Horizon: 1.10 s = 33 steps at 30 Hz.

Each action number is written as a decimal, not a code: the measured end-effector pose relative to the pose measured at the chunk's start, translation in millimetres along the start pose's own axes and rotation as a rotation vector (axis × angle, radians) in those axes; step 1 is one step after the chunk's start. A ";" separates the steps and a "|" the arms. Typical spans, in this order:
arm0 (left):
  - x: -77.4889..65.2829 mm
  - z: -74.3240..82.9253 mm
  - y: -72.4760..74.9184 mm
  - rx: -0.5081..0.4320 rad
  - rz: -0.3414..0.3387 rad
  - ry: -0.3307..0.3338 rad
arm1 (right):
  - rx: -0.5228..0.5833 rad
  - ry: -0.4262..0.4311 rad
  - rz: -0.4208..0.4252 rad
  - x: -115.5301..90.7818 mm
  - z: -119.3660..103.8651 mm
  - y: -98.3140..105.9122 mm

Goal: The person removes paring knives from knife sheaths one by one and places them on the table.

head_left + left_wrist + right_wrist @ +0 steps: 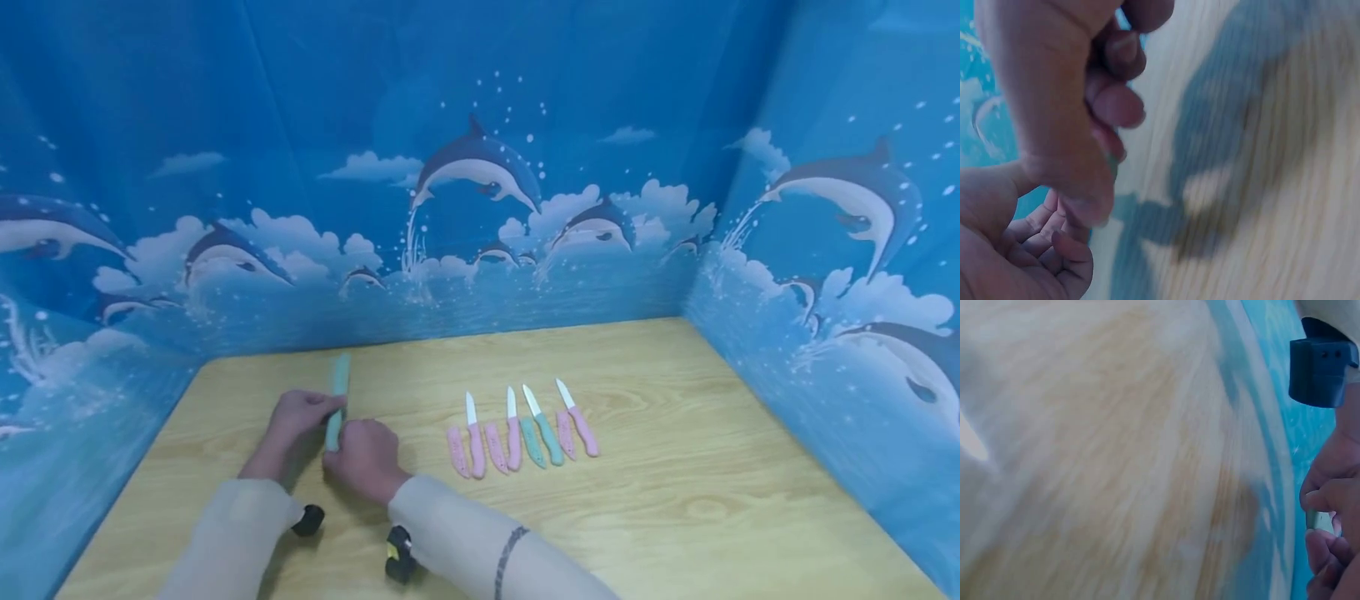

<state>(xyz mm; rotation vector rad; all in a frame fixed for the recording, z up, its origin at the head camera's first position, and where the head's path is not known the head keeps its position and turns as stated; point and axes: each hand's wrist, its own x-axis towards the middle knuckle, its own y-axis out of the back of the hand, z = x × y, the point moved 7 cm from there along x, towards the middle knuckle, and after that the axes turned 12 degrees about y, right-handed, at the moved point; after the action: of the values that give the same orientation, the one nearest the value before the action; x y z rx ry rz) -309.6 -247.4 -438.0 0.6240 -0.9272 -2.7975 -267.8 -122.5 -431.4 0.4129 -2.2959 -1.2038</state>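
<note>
A green paring knife (333, 431) is held between both hands at the left of the table, standing lengthwise away from the body. Its far part is a pale green sheath (341, 375). My left hand (302, 412) pinches it around the middle between thumb and fingers. Lower down, the right hand (367, 458) grips the handle end. In the left wrist view the left thumb and fingers (1069, 125) hide nearly all of the knife. A small piece of it (1321, 520) shows between the fingers in the right wrist view.
Right of the hands lie several bare paring knives, pink (476, 450) and green (549, 440), beside pink sheaths (457, 452) and a green sheath (533, 443). They rest on a wood-grain table (675, 467). A blue dolphin-print curtain (360, 317) borders the table's back and sides.
</note>
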 end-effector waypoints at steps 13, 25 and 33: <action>-33.2 16.4 -29.5 -0.128 -0.081 0.012 | 0.127 0.070 -0.002 -36.5 9.7 27.6; -71.5 29.6 -56.1 -0.209 -0.139 -0.112 | 0.102 0.076 -0.060 -76.1 12.7 54.8; -90.0 33.0 -76.2 -0.247 -0.146 -0.087 | 0.092 0.128 -0.056 -105.7 27.2 71.7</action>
<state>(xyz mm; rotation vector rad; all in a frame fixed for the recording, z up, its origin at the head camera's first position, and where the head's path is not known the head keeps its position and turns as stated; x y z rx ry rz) -241.4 -146.2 -428.5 0.5580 -0.5551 -3.0239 -198.4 -12.9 -416.4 0.5747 -2.2481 -1.0680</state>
